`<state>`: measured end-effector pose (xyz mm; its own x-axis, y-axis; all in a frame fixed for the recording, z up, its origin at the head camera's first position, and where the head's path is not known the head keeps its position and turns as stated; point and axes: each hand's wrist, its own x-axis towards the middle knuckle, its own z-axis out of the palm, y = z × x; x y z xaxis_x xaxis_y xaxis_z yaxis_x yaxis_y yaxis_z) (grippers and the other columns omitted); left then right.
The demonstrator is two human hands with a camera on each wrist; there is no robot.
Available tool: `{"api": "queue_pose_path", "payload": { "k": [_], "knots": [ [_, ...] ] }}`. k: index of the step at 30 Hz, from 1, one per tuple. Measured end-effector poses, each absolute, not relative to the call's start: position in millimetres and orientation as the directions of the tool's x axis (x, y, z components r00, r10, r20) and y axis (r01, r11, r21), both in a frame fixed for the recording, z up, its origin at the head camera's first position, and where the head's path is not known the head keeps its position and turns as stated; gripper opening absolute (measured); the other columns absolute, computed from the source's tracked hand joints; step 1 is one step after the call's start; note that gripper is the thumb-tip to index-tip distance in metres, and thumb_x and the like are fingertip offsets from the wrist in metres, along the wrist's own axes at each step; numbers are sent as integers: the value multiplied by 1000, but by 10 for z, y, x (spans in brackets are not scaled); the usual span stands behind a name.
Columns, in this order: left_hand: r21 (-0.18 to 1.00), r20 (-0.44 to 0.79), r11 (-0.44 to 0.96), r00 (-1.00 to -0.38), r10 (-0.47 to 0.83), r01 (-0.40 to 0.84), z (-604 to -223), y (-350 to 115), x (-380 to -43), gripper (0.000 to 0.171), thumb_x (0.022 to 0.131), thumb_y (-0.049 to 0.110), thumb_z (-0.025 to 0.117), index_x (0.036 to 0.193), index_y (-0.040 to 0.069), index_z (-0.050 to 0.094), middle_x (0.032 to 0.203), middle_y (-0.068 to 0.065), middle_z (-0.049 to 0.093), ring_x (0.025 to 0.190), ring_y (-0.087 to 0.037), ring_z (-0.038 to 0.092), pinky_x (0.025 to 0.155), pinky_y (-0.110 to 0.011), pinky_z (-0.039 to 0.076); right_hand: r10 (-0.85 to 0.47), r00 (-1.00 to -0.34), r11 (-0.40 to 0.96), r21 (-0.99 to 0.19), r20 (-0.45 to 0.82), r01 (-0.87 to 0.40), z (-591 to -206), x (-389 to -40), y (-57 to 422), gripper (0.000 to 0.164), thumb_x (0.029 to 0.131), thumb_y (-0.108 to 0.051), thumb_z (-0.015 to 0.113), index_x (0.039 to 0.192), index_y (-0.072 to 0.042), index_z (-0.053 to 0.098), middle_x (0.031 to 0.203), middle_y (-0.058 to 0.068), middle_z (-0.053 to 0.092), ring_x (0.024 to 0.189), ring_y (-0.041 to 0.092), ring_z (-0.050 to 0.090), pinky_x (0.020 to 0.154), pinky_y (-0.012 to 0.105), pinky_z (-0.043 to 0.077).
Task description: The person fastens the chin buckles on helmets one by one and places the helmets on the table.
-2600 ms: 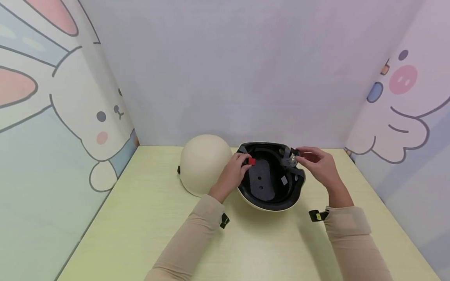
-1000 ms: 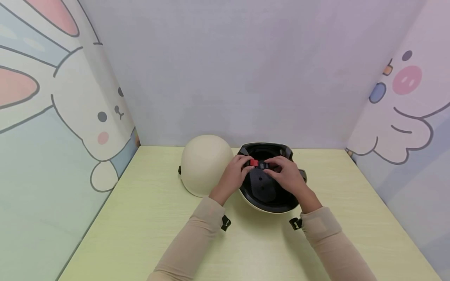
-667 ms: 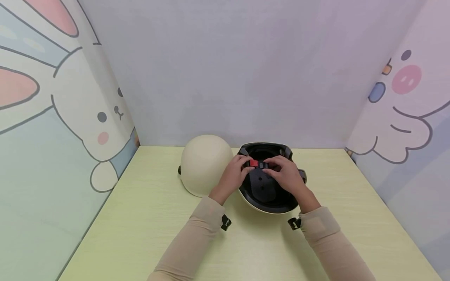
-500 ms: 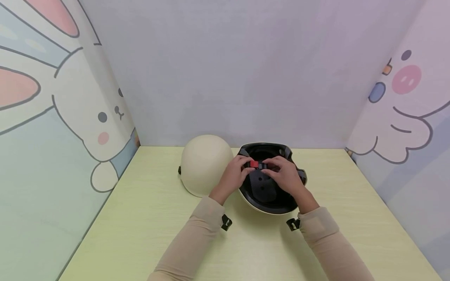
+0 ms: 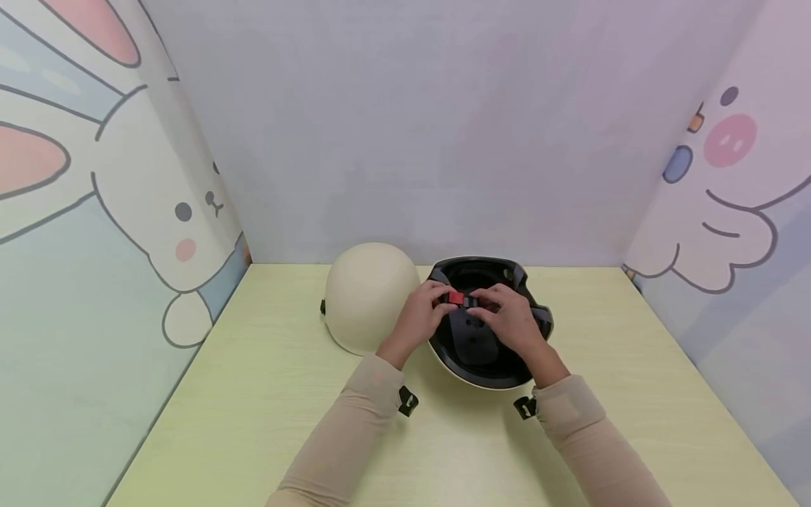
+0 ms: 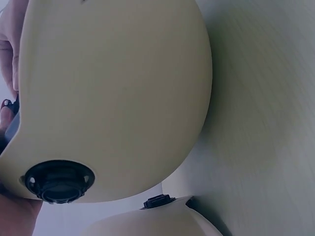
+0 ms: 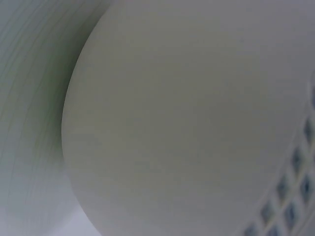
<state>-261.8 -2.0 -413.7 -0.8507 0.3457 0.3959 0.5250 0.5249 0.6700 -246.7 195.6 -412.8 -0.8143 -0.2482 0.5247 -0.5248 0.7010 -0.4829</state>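
Note:
An upturned cream helmet (image 5: 481, 380) with a black padded inside lies on the table. Over its opening, my left hand (image 5: 418, 317) pinches the red part of the chin strap buckle (image 5: 455, 298). My right hand (image 5: 510, 320) pinches the black part from the other side, and the two parts sit right up against each other. In the left wrist view the helmet's outer shell (image 6: 118, 98) fills much of the frame, with a black round fitting (image 6: 59, 181) near its rim. The right wrist view holds mostly the blurred shell (image 7: 182, 123); the fingers are hidden there.
A second cream helmet (image 5: 370, 296) stands dome up just left of the first, close to my left forearm. The pale yellow table (image 5: 266, 394) ends at a plain back wall (image 5: 405, 141). Side panels with cartoon animals rise left and right.
My right hand has come left from the helmet's right edge, bringing the black buckle part to the red one. Lately both hands have shifted slightly left and toward me.

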Motion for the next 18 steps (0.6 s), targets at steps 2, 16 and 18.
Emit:
{"api": "queue_pose_path", "payload": {
  "k": [2, 16, 18],
  "knots": [
    [666, 402, 526, -849, 344, 528, -4137, -14, -2616, 28, 91, 15, 69, 116, 3, 70, 115, -11, 60, 86, -20, 59, 72, -26, 50, -246, -812, 706, -476, 529, -524, -4134, -2464, 1954, 27, 78, -11, 83, 102, -2, 74, 86, 6, 58, 73, 19, 63, 59, 33, 52],
    [648, 420, 542, -845, 332, 535, -4166, -49, -2608, 29, 90, 14, 69, 117, 1, 70, 117, -11, 61, 90, -22, 61, 74, -27, 51, -227, -800, 735, -441, 555, -515, -4142, -2429, 1873, 28, 76, -13, 84, 101, -2, 75, 84, 7, 58, 70, 19, 60, 58, 35, 50],
    [632, 432, 547, -836, 339, 548, -4173, -55, -2610, 29, 90, 14, 70, 116, 1, 70, 116, -11, 61, 92, -22, 61, 75, -27, 51, -242, -798, 734, -434, 552, -523, -4142, -2429, 1873, 28, 76, -12, 84, 101, -2, 75, 84, 6, 57, 69, 19, 60, 57, 34, 49]
  ]
}}
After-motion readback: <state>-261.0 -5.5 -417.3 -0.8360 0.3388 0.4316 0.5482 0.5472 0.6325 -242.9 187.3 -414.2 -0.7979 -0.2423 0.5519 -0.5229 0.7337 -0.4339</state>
